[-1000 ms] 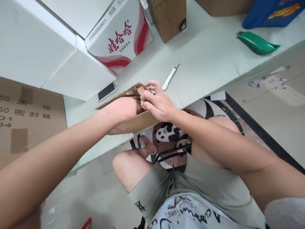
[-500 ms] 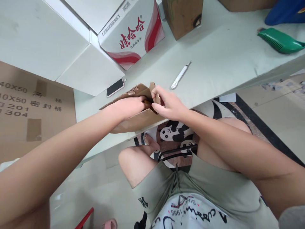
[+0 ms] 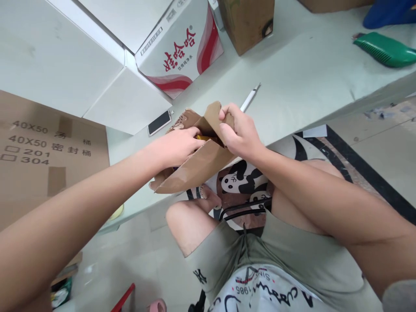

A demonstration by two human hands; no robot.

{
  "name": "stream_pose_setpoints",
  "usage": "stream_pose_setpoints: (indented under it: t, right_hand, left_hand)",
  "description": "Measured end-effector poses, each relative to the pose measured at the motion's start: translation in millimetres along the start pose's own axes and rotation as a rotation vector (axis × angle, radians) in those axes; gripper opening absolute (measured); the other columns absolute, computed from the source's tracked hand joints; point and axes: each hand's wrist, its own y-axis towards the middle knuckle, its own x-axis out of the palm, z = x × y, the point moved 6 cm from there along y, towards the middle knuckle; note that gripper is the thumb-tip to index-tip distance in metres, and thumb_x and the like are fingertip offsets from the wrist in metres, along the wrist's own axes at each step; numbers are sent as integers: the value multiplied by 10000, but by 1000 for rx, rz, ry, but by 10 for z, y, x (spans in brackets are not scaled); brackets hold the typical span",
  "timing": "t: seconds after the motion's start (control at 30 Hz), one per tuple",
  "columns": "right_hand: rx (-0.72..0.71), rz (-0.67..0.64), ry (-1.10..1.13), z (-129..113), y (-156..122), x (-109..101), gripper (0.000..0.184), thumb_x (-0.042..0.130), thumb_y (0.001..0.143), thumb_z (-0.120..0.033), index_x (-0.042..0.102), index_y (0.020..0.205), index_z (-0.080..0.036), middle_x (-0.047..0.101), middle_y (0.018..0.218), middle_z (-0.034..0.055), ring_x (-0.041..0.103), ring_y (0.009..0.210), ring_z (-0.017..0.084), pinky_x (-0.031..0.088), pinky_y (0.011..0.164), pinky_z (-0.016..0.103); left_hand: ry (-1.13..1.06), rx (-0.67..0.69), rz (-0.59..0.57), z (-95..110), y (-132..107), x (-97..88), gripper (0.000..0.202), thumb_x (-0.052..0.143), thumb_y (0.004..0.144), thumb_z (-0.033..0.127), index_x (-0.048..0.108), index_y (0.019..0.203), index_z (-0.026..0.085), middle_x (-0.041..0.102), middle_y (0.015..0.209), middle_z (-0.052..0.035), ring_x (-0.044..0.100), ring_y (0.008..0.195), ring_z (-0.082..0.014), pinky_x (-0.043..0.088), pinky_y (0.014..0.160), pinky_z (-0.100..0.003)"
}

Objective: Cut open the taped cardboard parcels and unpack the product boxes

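Note:
A small brown cardboard box [image 3: 195, 167] lies at the near edge of the pale table [image 3: 302, 78], partly hanging over it. My right hand [image 3: 238, 132] is closed on the box's end flap and holds it bent upward. My left hand [image 3: 177, 145] reaches into the opened end, its fingertips hidden inside; something yellow [image 3: 204, 138] shows in the opening beside them. I cannot make out whether the left fingers hold it.
A white utility knife [image 3: 249, 97] lies just behind the box, a phone [image 3: 159, 122] to its left. White cartons [image 3: 180, 47], a brown carton [image 3: 248, 21] and a green scoop [image 3: 383, 50] stand further back. A flat printed cardboard sheet [image 3: 48, 151] sits at the left.
My right hand has pulled the end flap up and open. My left hand has pushed further into the box, which has tilted and slid toward the table edge.

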Motion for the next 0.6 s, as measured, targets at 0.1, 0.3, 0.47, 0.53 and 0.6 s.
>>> stream_pose_setpoints:
  t: [0.1,0.3,0.47,0.53,0.6]
  right_hand:
    - [-15,19,-9,15,6,-42,137,427,811,-159,391,908,-247,303,617,-72,319,556,127,344,659,298]
    - [21,8,-48,34,10,-50,118,438,803,-189,405,899,-248,327,621,-61,337,567,134,361,671,312]
    - [95,52,-75,83,23,-83,118,437,791,-165,418,871,-249,333,628,-44,364,594,147,357,680,319]
    - [87,65,-81,84,26,-92,117,443,778,-159,422,853,-247,340,642,-39,363,606,146,354,682,317]
    - [75,75,-80,77,20,-96,114,446,770,-156,424,836,-246,348,658,-34,359,617,145,351,677,313]
  left_hand:
    - [0,-23,23,3,-105,-46,382,448,997,360,751,1221,297,620,1349,-93,692,1051,-247,569,915,-386]
    - [-31,-8,212,-64,-417,-8,440,394,1018,374,749,1256,273,605,1397,-121,674,1117,-265,570,969,-414]
    - [-40,64,201,-176,-527,247,394,408,1017,336,775,1081,209,625,1344,-151,653,1151,-276,556,1001,-432]
    - [-69,34,214,-217,-510,263,400,417,1023,354,716,1249,215,614,1369,-150,651,1160,-272,566,976,-424]
    - [-103,14,202,-207,-440,229,428,434,1022,375,653,1353,213,582,1436,-144,642,1202,-267,563,988,-410]
